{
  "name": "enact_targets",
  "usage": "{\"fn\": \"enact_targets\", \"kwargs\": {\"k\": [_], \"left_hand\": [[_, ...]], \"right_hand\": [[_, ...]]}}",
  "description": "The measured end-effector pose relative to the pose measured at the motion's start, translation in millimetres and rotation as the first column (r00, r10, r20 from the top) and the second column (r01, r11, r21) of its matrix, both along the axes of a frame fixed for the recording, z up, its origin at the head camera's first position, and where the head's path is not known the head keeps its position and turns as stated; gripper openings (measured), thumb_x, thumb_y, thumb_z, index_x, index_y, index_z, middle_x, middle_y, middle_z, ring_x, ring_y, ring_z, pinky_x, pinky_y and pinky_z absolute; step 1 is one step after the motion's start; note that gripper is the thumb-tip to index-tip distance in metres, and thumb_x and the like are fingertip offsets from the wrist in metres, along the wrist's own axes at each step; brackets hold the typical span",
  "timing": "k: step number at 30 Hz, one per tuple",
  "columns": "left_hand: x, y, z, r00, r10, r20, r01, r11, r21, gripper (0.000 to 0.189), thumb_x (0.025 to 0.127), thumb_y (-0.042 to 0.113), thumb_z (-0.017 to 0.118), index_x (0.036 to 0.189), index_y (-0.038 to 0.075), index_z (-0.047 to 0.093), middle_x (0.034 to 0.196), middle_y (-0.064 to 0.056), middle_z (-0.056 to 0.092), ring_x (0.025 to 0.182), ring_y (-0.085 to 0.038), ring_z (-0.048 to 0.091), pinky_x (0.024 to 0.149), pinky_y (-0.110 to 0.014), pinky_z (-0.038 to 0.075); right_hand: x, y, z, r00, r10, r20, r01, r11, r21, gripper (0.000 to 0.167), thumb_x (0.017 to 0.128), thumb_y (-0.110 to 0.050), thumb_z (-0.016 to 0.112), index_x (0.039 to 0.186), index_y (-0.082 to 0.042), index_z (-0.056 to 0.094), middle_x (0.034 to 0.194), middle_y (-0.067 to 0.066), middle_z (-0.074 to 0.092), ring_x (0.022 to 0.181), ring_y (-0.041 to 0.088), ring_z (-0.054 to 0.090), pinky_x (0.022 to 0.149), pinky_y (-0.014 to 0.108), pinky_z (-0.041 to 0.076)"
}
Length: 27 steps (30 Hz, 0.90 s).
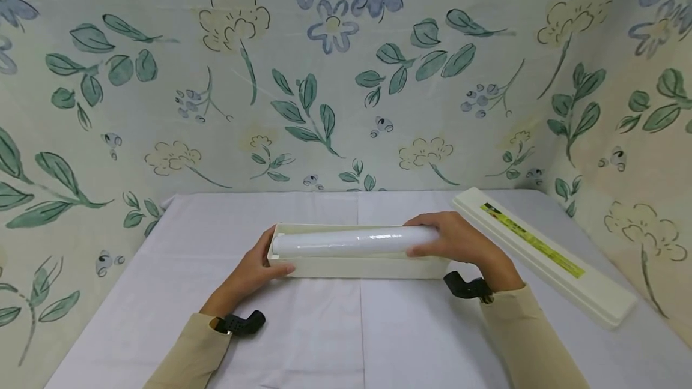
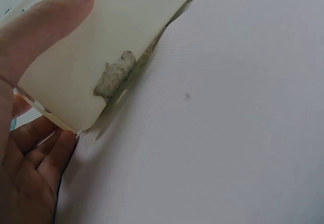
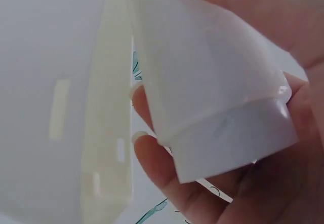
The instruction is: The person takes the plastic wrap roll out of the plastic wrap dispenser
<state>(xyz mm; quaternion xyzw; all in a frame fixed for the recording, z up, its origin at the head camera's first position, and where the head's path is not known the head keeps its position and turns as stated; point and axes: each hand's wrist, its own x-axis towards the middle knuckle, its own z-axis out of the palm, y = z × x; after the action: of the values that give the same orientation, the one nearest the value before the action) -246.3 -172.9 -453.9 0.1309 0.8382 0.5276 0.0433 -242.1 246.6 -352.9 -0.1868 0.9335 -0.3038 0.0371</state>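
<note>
A long cream plastic box (image 1: 346, 268) lies crosswise in the middle of the table, its top side open. My left hand (image 1: 254, 266) grips its left end, thumb on the front wall and fingers behind. In the left wrist view, a crumpled greyish patch (image 2: 115, 77) sticks to the box wall near the lower edge. A glossy white cling film roll (image 1: 335, 243) lies along the box opening, its left end inside the box. My right hand (image 1: 459, 239) holds the right end of the roll. The right wrist view shows the narrower core end (image 3: 233, 143) within that hand's fingers.
A long cream lid (image 1: 605, 302) with a yellow-green label (image 1: 532, 239) lies slanted on the right of the table. White cloth (image 1: 313, 335) covers the table, with a fold line down the middle. Floral fabric (image 1: 335, 107) hangs behind and at the sides.
</note>
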Motion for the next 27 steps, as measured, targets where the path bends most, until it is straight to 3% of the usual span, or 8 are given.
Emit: {"fn": "enact_targets", "kwargs": {"k": [15,27], "left_hand": [[-0.1,-1.6,-2.1,1.000,0.001,0.009,-0.001,1.000,0.001,0.101,0.076,0.039,0.082,0.153,0.031,0.017,0.151,-0.004,0.035,0.135,-0.031,0.036,0.109,-0.060,0.025],[-1.8,-0.8,-2.3,1.000,-0.008,-0.012,0.008,1.000,-0.004,0.101,0.076,0.038,0.082,0.153,0.030,0.017,0.150,-0.004,0.035,0.135,-0.030,0.036,0.109,-0.059,0.026]], "right_hand": [[6.7,-3.9,7.8,0.999,-0.045,-0.020,0.043,0.993,-0.106,0.052,0.068,-0.049,0.084,0.113,-0.029,0.069,0.102,-0.005,0.068,0.078,0.021,0.063,0.064,0.032,0.056],[11.7,-7.9,15.3,0.997,-0.070,-0.012,0.069,0.993,-0.096,0.053,0.068,-0.054,0.082,0.112,-0.029,0.068,0.103,-0.003,0.067,0.080,0.022,0.062,0.065,0.033,0.056]]}}
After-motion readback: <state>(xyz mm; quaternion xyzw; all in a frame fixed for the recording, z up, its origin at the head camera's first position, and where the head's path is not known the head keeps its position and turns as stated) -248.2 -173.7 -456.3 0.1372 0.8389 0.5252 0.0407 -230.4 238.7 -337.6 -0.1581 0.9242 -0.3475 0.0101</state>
